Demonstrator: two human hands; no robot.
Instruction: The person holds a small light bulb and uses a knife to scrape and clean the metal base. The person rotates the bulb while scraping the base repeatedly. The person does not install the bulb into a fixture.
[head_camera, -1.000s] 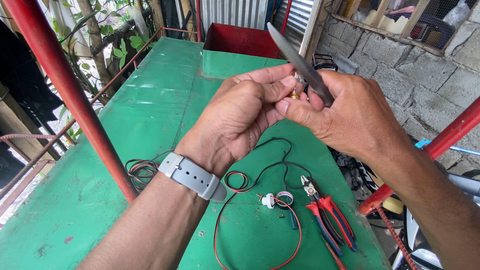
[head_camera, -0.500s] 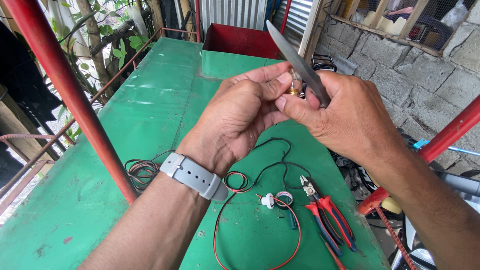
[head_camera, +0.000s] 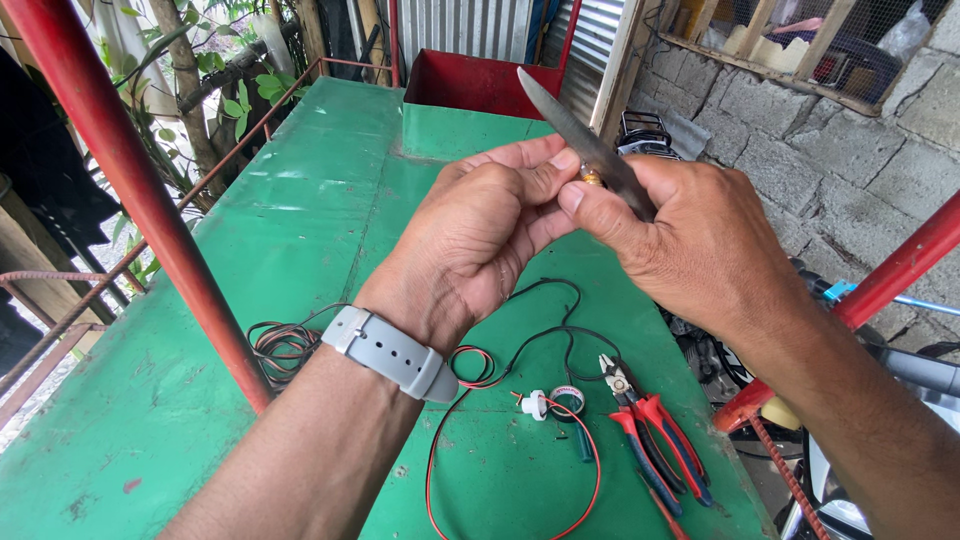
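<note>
Knife at wire end
Right hand (head_camera: 700, 240) grips knife (head_camera: 575, 130), blade toward 11 o'clock; left hand (head_camera: 485, 235) pinches copper tip (head_camera: 592, 178), touching blade.

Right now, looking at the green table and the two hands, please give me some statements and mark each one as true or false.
1. The right hand holds a knife. True.
2. The left hand wears a grey wristband. True.
3. The red-handled pliers are in the left hand. False: they lie on the green table.
4. The knife blade points down at the table. False: it points up and away.
5. Red and black wire lies on the table. True.
</note>
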